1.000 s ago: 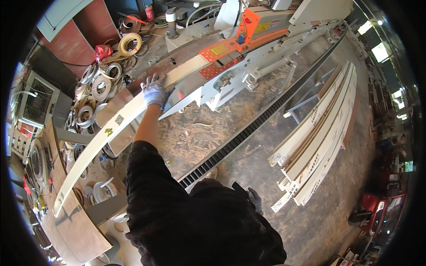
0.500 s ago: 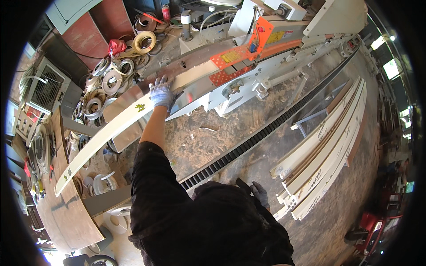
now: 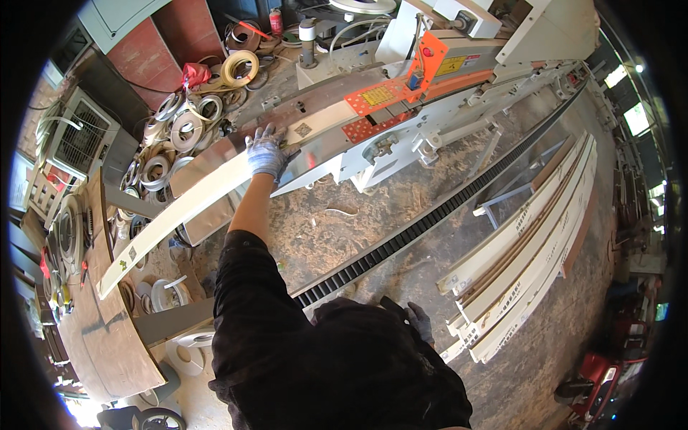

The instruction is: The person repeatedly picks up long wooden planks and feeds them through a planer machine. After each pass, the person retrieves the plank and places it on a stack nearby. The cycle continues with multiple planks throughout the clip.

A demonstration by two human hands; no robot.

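My left hand [image 3: 266, 156], in a pale work glove, lies with spread fingers on a long cream strip of board [image 3: 201, 192]. The strip's far end lies on the metal bed beside the orange plates [image 3: 373, 95] of a long machine [image 3: 448, 107]. Its near end reaches left over a brown sheet [image 3: 111, 344]. Low at my right side hangs my right hand [image 3: 420, 322], in a grey glove, beside a narrow dark thing [image 3: 393, 307] whose kind I cannot make out. The fingers of that hand are mostly hidden, and its grip does not show.
A black roller track [image 3: 401, 236] crosses the floor diagonally in front of me. Long white boards [image 3: 516, 251] lie stacked to its right. Coils of edging tape [image 3: 185, 130] crowd the left, near a grille-fronted unit [image 3: 84, 136]. A red vehicle [image 3: 598, 380] stands far right.
The cream strip has slid a little up and right toward the machine, beneath my left hand. A printed square on it now shows beyond my fingers. My right hand has hardly moved.
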